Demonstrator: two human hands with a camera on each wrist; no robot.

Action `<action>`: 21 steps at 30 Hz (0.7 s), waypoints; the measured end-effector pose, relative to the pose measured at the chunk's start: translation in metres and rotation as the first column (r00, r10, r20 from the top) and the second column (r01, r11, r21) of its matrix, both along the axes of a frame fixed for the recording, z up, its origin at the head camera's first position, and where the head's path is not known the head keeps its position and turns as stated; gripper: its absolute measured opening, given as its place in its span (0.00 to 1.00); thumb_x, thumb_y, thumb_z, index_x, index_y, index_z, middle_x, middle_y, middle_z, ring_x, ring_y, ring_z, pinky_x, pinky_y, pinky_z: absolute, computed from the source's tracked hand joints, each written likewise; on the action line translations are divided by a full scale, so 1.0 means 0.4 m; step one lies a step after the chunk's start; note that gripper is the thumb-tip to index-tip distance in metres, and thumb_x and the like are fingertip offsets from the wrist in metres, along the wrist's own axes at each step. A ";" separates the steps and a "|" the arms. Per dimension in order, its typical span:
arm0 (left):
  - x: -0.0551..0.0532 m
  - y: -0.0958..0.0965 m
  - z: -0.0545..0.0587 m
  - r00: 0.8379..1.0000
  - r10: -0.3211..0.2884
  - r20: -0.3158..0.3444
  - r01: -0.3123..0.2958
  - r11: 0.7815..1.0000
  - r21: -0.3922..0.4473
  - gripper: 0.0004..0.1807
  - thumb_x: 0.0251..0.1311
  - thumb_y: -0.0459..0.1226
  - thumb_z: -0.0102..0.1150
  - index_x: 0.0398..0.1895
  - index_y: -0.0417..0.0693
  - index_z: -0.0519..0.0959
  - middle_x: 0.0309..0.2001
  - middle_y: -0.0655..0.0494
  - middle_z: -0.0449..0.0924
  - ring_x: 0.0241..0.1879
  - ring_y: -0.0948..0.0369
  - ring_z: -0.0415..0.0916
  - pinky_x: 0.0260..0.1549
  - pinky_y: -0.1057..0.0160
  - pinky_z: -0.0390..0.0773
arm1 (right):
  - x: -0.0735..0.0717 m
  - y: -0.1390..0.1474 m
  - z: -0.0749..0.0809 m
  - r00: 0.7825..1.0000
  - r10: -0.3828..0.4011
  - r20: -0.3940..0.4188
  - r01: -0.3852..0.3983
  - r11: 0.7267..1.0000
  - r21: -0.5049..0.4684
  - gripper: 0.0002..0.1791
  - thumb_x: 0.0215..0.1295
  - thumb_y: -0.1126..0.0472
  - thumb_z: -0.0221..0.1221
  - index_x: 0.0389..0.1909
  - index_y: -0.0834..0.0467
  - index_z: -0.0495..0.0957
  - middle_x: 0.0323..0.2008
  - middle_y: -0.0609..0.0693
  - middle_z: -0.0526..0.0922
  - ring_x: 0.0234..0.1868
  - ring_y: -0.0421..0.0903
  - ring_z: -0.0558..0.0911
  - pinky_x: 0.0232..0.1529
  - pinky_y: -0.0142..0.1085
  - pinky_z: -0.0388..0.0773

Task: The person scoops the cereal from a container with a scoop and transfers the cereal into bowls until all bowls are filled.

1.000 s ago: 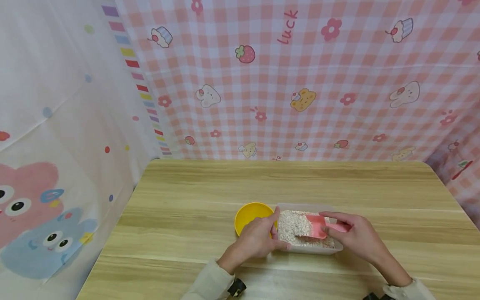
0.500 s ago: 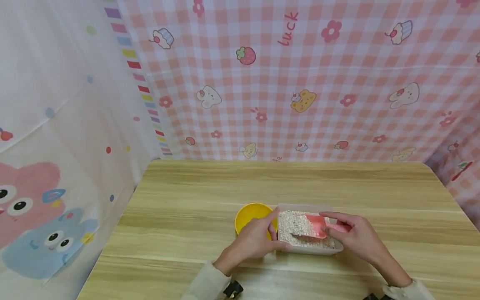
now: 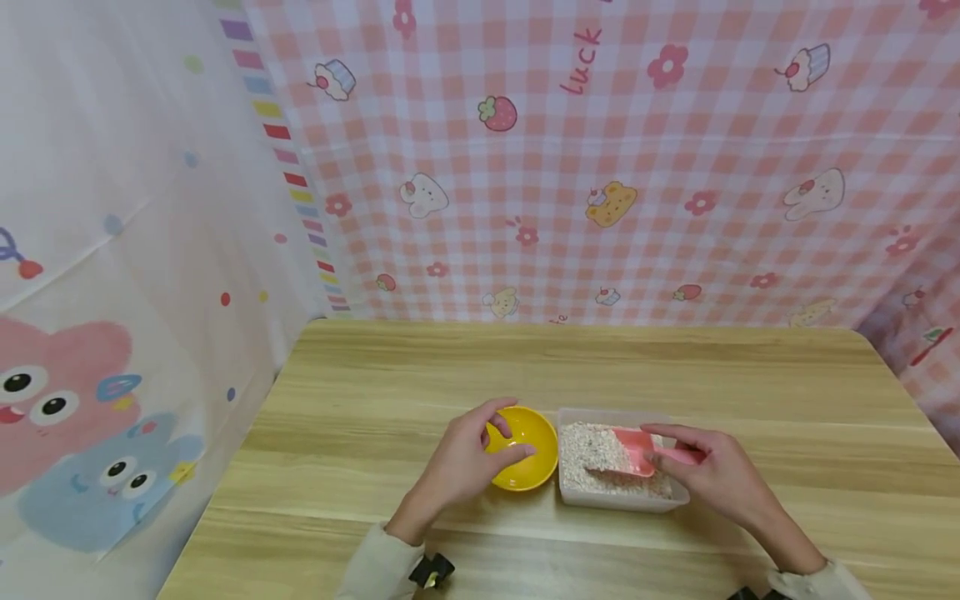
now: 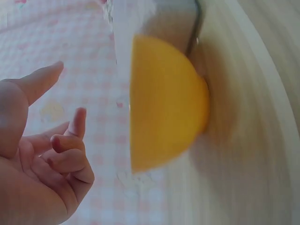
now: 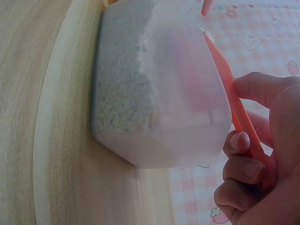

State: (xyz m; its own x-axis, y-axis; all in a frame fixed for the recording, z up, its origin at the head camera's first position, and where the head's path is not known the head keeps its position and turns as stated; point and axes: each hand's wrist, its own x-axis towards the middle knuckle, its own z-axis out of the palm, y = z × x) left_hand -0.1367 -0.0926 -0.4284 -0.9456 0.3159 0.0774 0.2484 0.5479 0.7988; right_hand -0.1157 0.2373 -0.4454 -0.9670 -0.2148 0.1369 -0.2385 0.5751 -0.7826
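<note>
A translucent plastic box [image 3: 622, 502] full of pale flakes, perhaps oats [image 3: 581, 454], stands on the table. My right hand [image 3: 712, 471] grips the handle of a pink scoop [image 3: 636, 450], whose blade lies among the flakes; the right wrist view shows the fingers curled round that handle [image 5: 248, 129]. Touching or nearly touching the box on its left is a yellow bowl [image 3: 536, 467] with no contents visible. My left hand [image 3: 468, 454] is over the bowl's left side, thumb and fingers apart. In the left wrist view that hand [image 4: 47, 150] holds nothing and is apart from the bowl [image 4: 161, 108].
The wooden table [image 3: 360, 392] extends on both sides of the bowl and box. A pink checked cloth [image 3: 570, 167] hangs behind its far edge. At the left hangs a white cloth [image 3: 172, 317] with cartoon prints.
My left hand has let go of the box's left wall and moved left over the bowl. The right hand and scoop have stayed almost still.
</note>
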 end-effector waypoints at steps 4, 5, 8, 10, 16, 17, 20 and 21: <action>-0.010 -0.034 -0.013 0.998 0.066 -0.014 -0.065 0.997 0.052 0.27 0.58 0.45 0.70 0.61 0.52 0.76 0.38 0.57 0.79 0.25 0.64 0.64 0.23 0.71 0.64 | -0.003 0.000 -0.003 1.000 0.012 -0.001 -0.012 1.000 -0.020 0.18 0.63 0.58 0.68 0.54 0.54 0.83 0.14 0.37 0.58 0.15 0.31 0.57 0.14 0.29 0.60; -0.012 -0.041 -0.017 0.996 0.086 -0.014 -0.085 0.994 0.065 0.26 0.59 0.45 0.70 0.60 0.52 0.77 0.38 0.57 0.78 0.26 0.63 0.64 0.23 0.70 0.64 | -0.003 0.000 -0.003 1.000 0.015 -0.003 -0.015 1.000 -0.025 0.18 0.63 0.58 0.67 0.54 0.54 0.83 0.14 0.37 0.58 0.15 0.30 0.57 0.14 0.29 0.60; -0.020 -0.062 -0.031 0.992 0.129 0.001 -0.128 0.987 0.094 0.24 0.59 0.44 0.69 0.59 0.52 0.78 0.42 0.54 0.79 0.30 0.61 0.66 0.28 0.68 0.66 | -0.004 0.001 -0.005 1.000 0.028 -0.001 -0.028 0.999 -0.041 0.18 0.63 0.59 0.67 0.54 0.55 0.83 0.14 0.37 0.59 0.15 0.30 0.56 0.13 0.29 0.59; -0.024 -0.074 -0.040 0.990 0.133 0.042 -0.136 0.987 0.091 0.26 0.60 0.45 0.69 0.61 0.53 0.76 0.46 0.51 0.78 0.36 0.58 0.68 0.34 0.65 0.69 | -0.005 0.002 -0.006 0.999 0.037 0.005 -0.037 0.998 -0.055 0.18 0.63 0.59 0.67 0.55 0.55 0.83 0.14 0.37 0.58 0.15 0.30 0.56 0.13 0.29 0.59; -0.041 -0.098 -0.072 0.973 0.020 0.229 -0.024 1.000 0.017 0.44 0.57 0.55 0.68 0.73 0.52 0.62 0.57 0.51 0.73 0.46 0.54 0.69 0.43 0.58 0.72 | -0.007 0.007 -0.007 0.998 0.061 0.012 -0.060 0.994 -0.093 0.19 0.65 0.60 0.65 0.56 0.56 0.82 0.14 0.37 0.58 0.15 0.30 0.55 0.12 0.29 0.58; -0.043 -0.100 -0.078 0.967 -0.001 0.257 0.000 1.000 0.005 0.46 0.56 0.56 0.69 0.75 0.52 0.60 0.57 0.52 0.72 0.45 0.55 0.69 0.42 0.59 0.73 | -0.007 0.008 -0.007 0.998 0.064 0.011 -0.062 0.993 -0.098 0.19 0.65 0.61 0.65 0.56 0.57 0.81 0.15 0.37 0.59 0.15 0.30 0.55 0.12 0.29 0.58; -0.048 -0.105 -0.092 0.948 -0.059 0.314 0.066 0.998 -0.012 0.53 0.54 0.56 0.71 0.78 0.56 0.52 0.55 0.52 0.71 0.42 0.56 0.70 0.38 0.61 0.72 | -0.008 0.009 -0.007 0.998 0.070 0.006 -0.069 0.992 -0.106 0.19 0.65 0.61 0.65 0.57 0.57 0.81 0.15 0.37 0.60 0.16 0.30 0.55 0.13 0.30 0.59; -0.049 -0.106 -0.096 0.942 -0.073 0.329 0.081 0.997 -0.012 0.54 0.53 0.55 0.71 0.79 0.57 0.50 0.54 0.51 0.71 0.41 0.56 0.70 0.37 0.60 0.72 | -0.009 0.010 -0.008 0.997 0.072 0.005 -0.071 0.992 -0.107 0.19 0.65 0.61 0.65 0.57 0.57 0.81 0.15 0.38 0.60 0.16 0.30 0.56 0.13 0.30 0.59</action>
